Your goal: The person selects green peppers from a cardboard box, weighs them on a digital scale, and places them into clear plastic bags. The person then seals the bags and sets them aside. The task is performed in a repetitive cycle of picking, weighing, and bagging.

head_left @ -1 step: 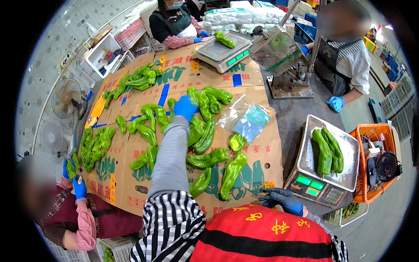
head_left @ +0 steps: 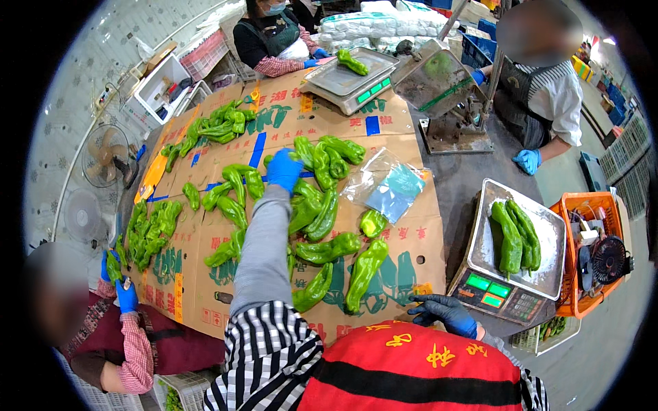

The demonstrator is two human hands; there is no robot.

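My left hand (head_left: 284, 168), in a blue glove, reaches over the cardboard (head_left: 384, 130) among green peppers (head_left: 322, 164), its fingers curled downward and partly hidden; what they hold, if anything, is unclear. My right hand (head_left: 442, 315), in a dark glove, rests open near the board's right front edge, left of a scale (head_left: 490, 293) with green peppers (head_left: 510, 246) on its tray. A single pepper (head_left: 367, 274) lies between my hands. A clear bag (head_left: 394, 192) with a blue card sits right of the central pile.
A co-worker at left (head_left: 123, 342) handles peppers; two others stand at back (head_left: 267, 48) and right (head_left: 528, 103). A second scale (head_left: 349, 82) and a metal machine (head_left: 456, 137) occupy the far side. An orange crate (head_left: 586, 205) holds a small fan at right.
My left hand and forearm have shifted slightly to the left over the peppers. My right hand stays in the same place.
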